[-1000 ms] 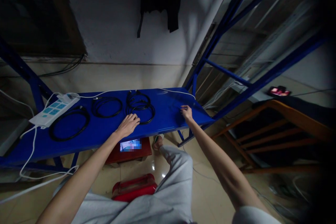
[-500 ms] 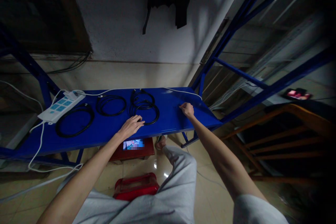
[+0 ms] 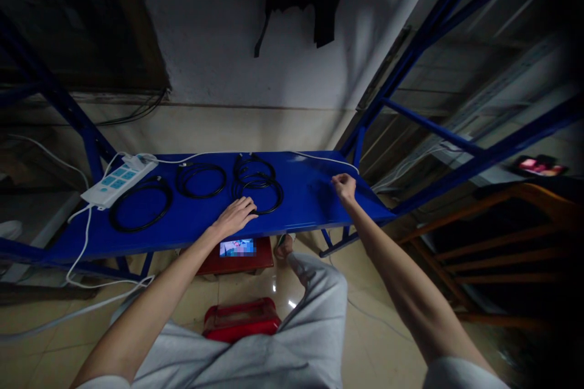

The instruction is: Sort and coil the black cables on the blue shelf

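Note:
My left hand [image 3: 237, 216] lies at the near edge of a coiled black cable [image 3: 278, 202] on the blue tabletop [image 3: 305, 185]. Its fingers are stretched out and slightly bent, touching the coil's near left side. At the right part of the tabletop, my right hand [image 3: 345, 186] is raised a little, thumb and fingers pinched together; whatever is between them, if anything, is too small to make out. Behind the first coil, another black cable coil [image 3: 267, 164] overlaps it. Further left lie two more coils, one in the middle [image 3: 201, 196] and one near the power strip [image 3: 141, 228].
A white power strip [image 3: 119, 181] stands at the left, its white cord running along the table's back edge. Blue metal frame bars [image 3: 429, 124] rise at both sides. Below are a red stool [image 3: 210, 264] with a lit phone [image 3: 237, 247] and another red seat [image 3: 241, 319]. A wooden chair [image 3: 497, 255] stands right.
My right hand has moved slightly right and up from the tabletop, still pinched. My left hand stays by the cable coil. The whole view has shifted a little.

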`<state>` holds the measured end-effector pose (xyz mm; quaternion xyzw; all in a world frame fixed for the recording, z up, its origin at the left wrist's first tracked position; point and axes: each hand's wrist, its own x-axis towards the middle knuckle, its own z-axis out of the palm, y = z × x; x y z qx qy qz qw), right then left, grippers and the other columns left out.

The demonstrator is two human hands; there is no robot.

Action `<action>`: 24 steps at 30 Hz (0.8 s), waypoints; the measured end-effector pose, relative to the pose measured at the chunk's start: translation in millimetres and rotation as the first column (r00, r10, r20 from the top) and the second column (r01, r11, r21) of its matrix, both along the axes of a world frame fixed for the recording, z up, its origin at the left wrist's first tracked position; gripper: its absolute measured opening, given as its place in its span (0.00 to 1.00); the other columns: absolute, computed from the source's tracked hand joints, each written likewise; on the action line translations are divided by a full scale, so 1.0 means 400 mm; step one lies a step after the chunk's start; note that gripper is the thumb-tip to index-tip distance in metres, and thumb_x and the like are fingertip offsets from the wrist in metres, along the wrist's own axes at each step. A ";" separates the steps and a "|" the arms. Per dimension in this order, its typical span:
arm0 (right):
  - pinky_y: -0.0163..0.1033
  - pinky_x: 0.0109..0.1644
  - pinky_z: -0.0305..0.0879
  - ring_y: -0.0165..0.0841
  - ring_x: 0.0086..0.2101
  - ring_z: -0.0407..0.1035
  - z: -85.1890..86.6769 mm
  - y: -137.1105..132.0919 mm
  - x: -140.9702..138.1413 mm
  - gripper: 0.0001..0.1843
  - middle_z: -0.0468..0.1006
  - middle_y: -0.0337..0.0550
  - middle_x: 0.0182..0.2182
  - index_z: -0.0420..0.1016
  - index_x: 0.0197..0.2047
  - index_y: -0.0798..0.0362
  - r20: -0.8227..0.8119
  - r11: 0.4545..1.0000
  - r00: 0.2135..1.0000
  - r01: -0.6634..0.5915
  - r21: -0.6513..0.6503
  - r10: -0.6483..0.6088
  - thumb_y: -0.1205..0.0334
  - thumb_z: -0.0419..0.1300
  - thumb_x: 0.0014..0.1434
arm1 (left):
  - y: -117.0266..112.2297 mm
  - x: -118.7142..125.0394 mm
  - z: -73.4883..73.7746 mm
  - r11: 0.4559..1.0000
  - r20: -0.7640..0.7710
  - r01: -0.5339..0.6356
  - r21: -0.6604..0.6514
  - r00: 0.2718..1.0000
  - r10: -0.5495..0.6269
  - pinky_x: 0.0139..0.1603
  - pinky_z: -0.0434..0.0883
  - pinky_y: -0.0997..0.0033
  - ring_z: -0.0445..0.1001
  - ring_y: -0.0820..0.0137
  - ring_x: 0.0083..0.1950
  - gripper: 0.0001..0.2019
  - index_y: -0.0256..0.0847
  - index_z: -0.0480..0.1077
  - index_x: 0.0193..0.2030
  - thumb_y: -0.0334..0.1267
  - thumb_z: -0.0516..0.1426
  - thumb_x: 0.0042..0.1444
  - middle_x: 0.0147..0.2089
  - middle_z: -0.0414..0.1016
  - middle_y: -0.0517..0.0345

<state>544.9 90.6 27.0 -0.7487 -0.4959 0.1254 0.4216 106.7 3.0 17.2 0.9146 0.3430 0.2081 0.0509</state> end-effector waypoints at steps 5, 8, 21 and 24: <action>0.39 0.35 0.67 0.34 0.30 0.69 0.033 -0.041 -0.097 0.24 0.77 0.48 0.31 0.77 0.46 0.57 -0.226 0.967 0.945 -0.208 0.147 0.238 0.47 0.59 0.55 | 0.003 0.007 0.008 0.999 -0.105 -0.036 0.008 0.994 0.037 0.50 0.64 0.62 0.67 0.64 0.49 0.14 0.42 0.70 0.47 0.42 0.45 0.72 0.48 0.69 0.51; 0.38 0.35 0.66 0.33 0.30 0.67 0.039 -0.081 -0.207 0.25 0.78 0.49 0.35 0.77 0.38 0.56 -0.325 0.920 0.862 -0.348 0.178 0.389 0.40 0.62 0.52 | 0.003 0.004 0.007 0.999 -0.123 -0.036 0.009 0.992 0.037 0.50 0.63 0.62 0.67 0.64 0.48 0.12 0.42 0.69 0.48 0.38 0.45 0.72 0.48 0.69 0.51; 0.34 0.31 0.57 0.30 0.26 0.60 0.010 -0.146 -0.527 0.22 0.68 0.37 0.24 0.68 0.29 0.52 -0.221 0.753 0.725 -0.652 0.084 0.652 0.43 0.54 0.63 | -0.007 0.010 0.001 0.998 -0.133 -0.045 0.038 0.990 0.049 0.52 0.63 0.59 0.69 0.61 0.49 0.12 0.38 0.68 0.48 0.35 0.45 0.71 0.47 0.73 0.47; 0.35 0.36 0.58 0.31 0.29 0.64 0.022 -0.147 -0.537 0.20 0.72 0.41 0.27 0.71 0.28 0.53 0.029 0.701 0.701 -0.713 -0.020 0.713 0.51 0.52 0.67 | -0.006 0.010 0.000 0.998 -0.128 -0.050 0.031 0.990 0.054 0.51 0.64 0.61 0.71 0.62 0.44 0.11 0.38 0.68 0.47 0.36 0.45 0.72 0.41 0.74 0.50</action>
